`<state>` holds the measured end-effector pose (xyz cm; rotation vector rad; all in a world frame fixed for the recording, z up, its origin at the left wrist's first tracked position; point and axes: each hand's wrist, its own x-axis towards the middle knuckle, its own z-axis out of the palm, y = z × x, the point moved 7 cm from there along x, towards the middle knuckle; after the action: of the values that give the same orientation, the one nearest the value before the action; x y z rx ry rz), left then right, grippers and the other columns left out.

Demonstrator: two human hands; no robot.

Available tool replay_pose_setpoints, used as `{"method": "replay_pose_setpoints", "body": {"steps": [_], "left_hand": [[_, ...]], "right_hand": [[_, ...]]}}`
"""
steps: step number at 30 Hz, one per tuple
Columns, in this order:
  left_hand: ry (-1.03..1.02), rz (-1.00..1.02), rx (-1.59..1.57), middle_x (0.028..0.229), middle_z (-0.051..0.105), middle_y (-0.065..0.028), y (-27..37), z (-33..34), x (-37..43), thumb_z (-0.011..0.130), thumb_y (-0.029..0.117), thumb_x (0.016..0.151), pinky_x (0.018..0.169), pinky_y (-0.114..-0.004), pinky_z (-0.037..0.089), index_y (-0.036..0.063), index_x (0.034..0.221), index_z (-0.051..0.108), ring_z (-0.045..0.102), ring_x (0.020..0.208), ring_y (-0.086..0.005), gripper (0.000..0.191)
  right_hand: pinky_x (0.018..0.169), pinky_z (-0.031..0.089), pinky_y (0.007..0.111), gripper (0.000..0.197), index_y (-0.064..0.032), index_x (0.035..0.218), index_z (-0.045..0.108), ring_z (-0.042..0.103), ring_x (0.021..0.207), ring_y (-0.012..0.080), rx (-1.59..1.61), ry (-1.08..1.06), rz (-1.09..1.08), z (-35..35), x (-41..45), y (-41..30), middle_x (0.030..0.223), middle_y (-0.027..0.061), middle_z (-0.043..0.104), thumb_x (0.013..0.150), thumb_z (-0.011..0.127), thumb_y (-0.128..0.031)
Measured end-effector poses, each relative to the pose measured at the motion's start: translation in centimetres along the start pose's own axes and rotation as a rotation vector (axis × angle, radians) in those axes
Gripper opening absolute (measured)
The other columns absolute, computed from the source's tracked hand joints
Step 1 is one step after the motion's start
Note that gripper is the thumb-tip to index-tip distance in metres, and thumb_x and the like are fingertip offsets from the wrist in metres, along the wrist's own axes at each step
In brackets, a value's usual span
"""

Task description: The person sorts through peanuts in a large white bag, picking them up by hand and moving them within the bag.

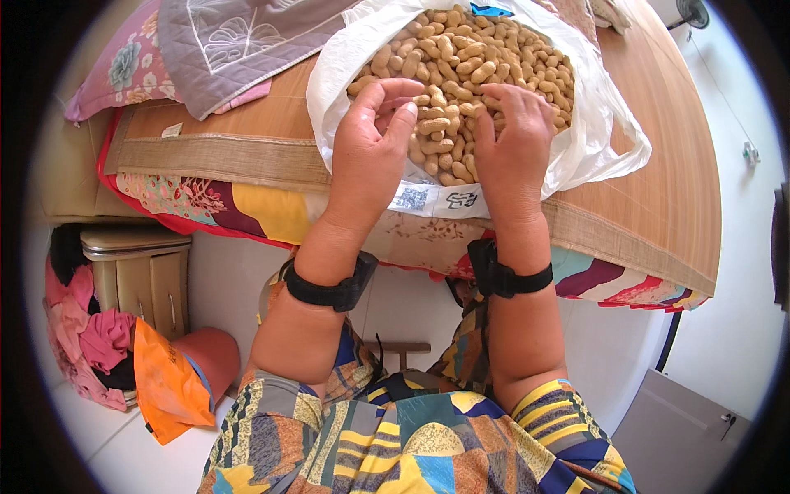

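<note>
A white plastic bag (595, 139) lies spread on a bed, its mouth wide around a heap of unshelled peanuts (460, 52). My left hand (376, 126) is over the heap's left side, thumb and fingers apart, with peanuts near the fingertips. Over the right side is my right hand (515, 123), its fingers curved down towards the peanuts and partly hidden; whether it touches one I cannot tell. Between the two hands peanuts show down to the bag's near edge, which bears printing. Each wrist wears a black strap with a small device.
A wood-coloured mat (660, 167) covers the bed, with a patterned cloth (265, 213) hanging at its near edge. A grey quilted cover (247, 43) and a floral pillow (126, 68) lie at the upper left. On the floor at left are a beige cabinet (142, 278), pink clothes and an orange bag (170, 383).
</note>
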<state>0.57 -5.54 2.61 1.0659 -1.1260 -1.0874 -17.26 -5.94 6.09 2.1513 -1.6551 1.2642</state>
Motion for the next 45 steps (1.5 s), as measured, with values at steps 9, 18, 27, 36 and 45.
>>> {"method": "replay_pose_setpoints", "body": {"steps": [9,18,27,36,45], "left_hand": [[-0.087,-0.029,0.102,0.122,0.073,-0.0061,0.0,0.7,-0.1,0.062,0.004,0.106,0.104,-0.028,0.053,0.0005,0.124,0.068,0.067,0.112,-0.0121,0.02],[-0.103,-0.002,0.173,0.118,0.074,-0.0037,0.1,0.9,-0.3,0.064,0.004,0.105,0.099,-0.026,0.054,0.0003,0.121,0.07,0.068,0.106,-0.0098,0.017],[-0.129,-0.176,-0.508,0.121,0.069,-0.0129,-0.5,1.6,-0.4,0.056,0.021,0.113,0.092,-0.034,0.06,-0.0022,0.133,0.06,0.071,0.1,-0.0199,0.031],[-0.133,-0.271,-0.546,0.129,0.064,-0.0161,-1.2,1.7,-0.3,0.052,0.01,0.111,0.093,-0.034,0.061,-0.004,0.136,0.056,0.072,0.105,-0.0225,0.029],[-0.107,-0.275,-0.361,0.126,0.072,-0.0171,-1.2,1.5,-0.4,0.049,0.009,0.113,0.09,-0.032,0.062,-0.0007,0.136,0.06,0.075,0.102,-0.0229,0.028]], "right_hand": [[0.109,0.043,0.048,0.022,-0.0078,0.109,0.075,0.062,0.116,0.0362,-0.047,-0.138,-0.034,1.0,-0.3,-0.8,0.109,0.0129,0.075,0.088,0.074,-0.006],[0.101,0.048,0.045,0.018,-0.0081,0.106,0.076,0.064,0.109,0.0326,0.111,-0.02,0.002,0.2,0.3,-0.8,0.104,0.0095,0.076,0.089,0.074,-0.004],[0.091,0.053,0.04,0.016,-0.006,0.104,0.075,0.068,0.102,0.0306,0.434,0.134,-0.111,-1.4,0.7,-3.4,0.107,0.0092,0.077,0.089,0.076,-0.001],[0.099,0.052,0.044,0.023,-0.0059,0.113,0.073,0.066,0.109,0.0336,0.134,0.082,0.019,-1.5,0.7,0.7,0.111,0.0111,0.075,0.091,0.074,-0.003],[0.106,0.045,0.048,0.026,-0.0098,0.117,0.073,0.062,0.118,0.0346,-0.113,-0.141,0.028,0.1,0.0,1.3,0.117,0.0114,0.073,0.091,0.073,-0.009]]}}
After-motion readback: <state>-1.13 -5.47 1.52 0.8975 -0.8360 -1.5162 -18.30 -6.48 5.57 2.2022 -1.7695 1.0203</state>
